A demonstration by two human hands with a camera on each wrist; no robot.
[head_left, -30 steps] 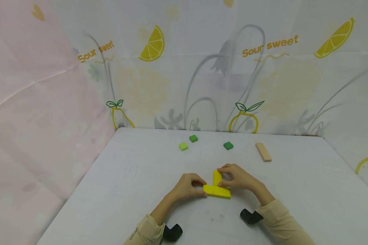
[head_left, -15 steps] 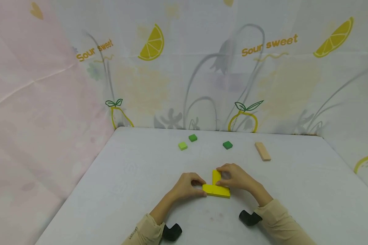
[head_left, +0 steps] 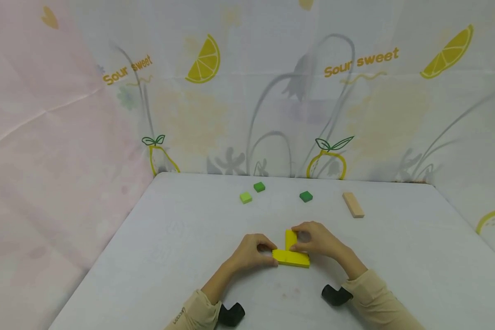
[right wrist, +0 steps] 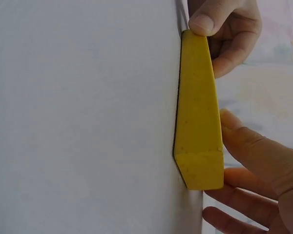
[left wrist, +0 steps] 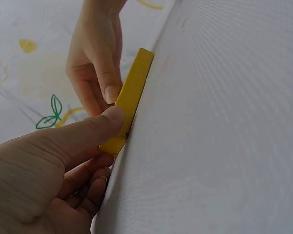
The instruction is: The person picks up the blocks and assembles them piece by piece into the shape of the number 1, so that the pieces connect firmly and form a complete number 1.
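"So, where's the near yellow block (head_left: 290,259)?"

"I have it crosswise on the white tabletop (head_left: 181,256), with the far yellow block (head_left: 290,239) extending away from its far side."

"And the grips?"

"I see the left hand (head_left: 252,252) clamped on the near one's left end, the right hand (head_left: 321,239) pinching the far one. Farther off sit three green blocks (head_left: 306,196), with a wooden block (head_left: 353,205) at right."
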